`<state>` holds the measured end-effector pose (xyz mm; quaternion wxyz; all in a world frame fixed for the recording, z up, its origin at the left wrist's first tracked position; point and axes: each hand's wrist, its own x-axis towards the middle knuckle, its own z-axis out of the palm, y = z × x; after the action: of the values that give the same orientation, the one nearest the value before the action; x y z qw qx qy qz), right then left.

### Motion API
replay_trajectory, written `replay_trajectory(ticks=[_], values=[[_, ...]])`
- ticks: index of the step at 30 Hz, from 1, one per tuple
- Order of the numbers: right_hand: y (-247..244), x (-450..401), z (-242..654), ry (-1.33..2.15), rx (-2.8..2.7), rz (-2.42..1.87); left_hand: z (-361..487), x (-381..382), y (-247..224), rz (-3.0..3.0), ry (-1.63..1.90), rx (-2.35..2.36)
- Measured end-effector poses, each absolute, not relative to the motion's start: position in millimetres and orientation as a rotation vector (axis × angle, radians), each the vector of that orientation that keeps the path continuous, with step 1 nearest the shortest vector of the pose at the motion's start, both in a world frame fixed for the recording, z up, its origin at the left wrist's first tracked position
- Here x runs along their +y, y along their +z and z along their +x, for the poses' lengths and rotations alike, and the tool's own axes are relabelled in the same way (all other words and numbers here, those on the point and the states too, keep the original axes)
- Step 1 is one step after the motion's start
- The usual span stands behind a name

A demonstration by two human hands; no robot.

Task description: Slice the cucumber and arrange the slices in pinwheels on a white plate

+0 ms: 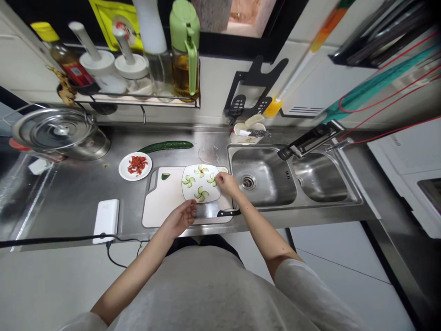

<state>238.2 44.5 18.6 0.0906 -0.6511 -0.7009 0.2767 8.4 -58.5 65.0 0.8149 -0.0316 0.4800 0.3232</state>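
A white square plate (193, 186) rests on the cutting board (161, 202) and bears cucumber slices in several pinwheel shapes, the upper one with a red piece at its middle. My right hand (227, 184) is over the plate's right edge, fingers pinched at the right-hand pinwheel; what they hold is too small to tell. My left hand (181, 217) is near the plate's lower left edge, fingers loosely curled and apart, holding nothing. A knife (228, 213) lies on the board below the plate. The cucumber end (166, 176) sits at the board's upper left.
A small white plate (121, 168) of red pieces and a long cucumber (167, 146) lie behind the board. The double sink (263, 177) is at the right, a lidded pot (82, 142) at the back left, a white power bank (106, 219) with a cable at the left.
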Motion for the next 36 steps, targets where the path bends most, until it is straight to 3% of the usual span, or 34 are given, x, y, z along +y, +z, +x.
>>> replay_trajectory(ticks=[9, 36], values=[[12.2, 48.7, 228.0, 0.671, -2.25, -2.025, -0.9, -63.3, 53.8, -0.047, 0.719, 1.038], [7.4, 50.8, 225.7, 0.662, -2.248, -2.037, -4.4, -61.1, 53.2, -0.119, 0.728, 1.031]])
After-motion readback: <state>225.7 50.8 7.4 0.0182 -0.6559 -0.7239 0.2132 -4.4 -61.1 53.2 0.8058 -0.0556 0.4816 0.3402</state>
